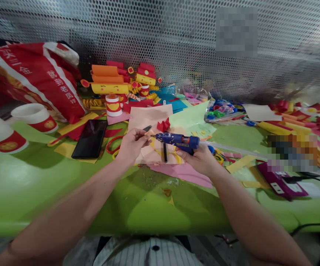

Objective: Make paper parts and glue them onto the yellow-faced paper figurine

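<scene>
My right hand (pixel 201 159) is closed around the handle of a blue hot glue gun (pixel 176 139), which points left. A long clear glue stick (pixel 226 146) runs out of its back. Just ahead of the nozzle, my left hand (pixel 133 144) pinches a small pale orange piece of paper (pixel 148 136). A dark pointed tip (pixel 147 128) sticks out by the left fingers; its kind is unclear. Below the glue gun, a black pen (pixel 164 152) lies on pale pink paper (pixel 145 114). Behind the gun sits a folded red paper piece (pixel 163 125).
Left of my hands are scissors (pixel 112 145), a black phone (pixel 90 138) and paper cups (pixel 34 117). Paper figures (pixel 110 88) and a red bag (pixel 40 77) stand at the back. Paper scraps and a purple power strip (pixel 282 180) with a black cable lie right.
</scene>
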The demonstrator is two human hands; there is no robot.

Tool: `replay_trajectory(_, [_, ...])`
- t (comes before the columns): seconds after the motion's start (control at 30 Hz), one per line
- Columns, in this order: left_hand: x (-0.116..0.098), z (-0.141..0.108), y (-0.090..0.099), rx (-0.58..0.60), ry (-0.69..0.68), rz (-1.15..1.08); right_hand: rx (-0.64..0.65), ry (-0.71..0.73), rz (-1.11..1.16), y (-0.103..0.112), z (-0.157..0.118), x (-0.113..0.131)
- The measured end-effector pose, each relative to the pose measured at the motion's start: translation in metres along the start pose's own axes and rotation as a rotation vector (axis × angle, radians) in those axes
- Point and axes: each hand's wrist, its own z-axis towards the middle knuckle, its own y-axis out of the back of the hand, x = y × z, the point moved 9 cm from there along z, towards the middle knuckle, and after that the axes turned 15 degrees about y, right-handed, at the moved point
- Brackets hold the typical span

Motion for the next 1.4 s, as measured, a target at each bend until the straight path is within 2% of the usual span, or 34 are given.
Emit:
replay_trajectory(0.77, [0.0018, -0.0009, -0.0052, 0.054, -0.006, 0.025, -0.002, 0.058, -0.098, 0.0000, -0.0018, 0.0046])
replay_trajectory(1.0, [0.0007, -0.0005, -0.0046, 0.041, -0.010, 0.037, 0.006, 0.007, -0.127, 0.0025, -0.0029, 0.0020])
replay_trajectory(1.2, [0.0004, 0.0004, -0.0032, 0.038, -0.029, 0.036, 0.010, 0.038, -0.087, 0.0016, -0.0027, 0.0047])
replay_trajectory(1.4, [0.0014, 0.0014, -0.0029, 0.054, -0.039, 0.020, 0.000, 0.002, -0.095, 0.0025, -0.0019, 0.0017])
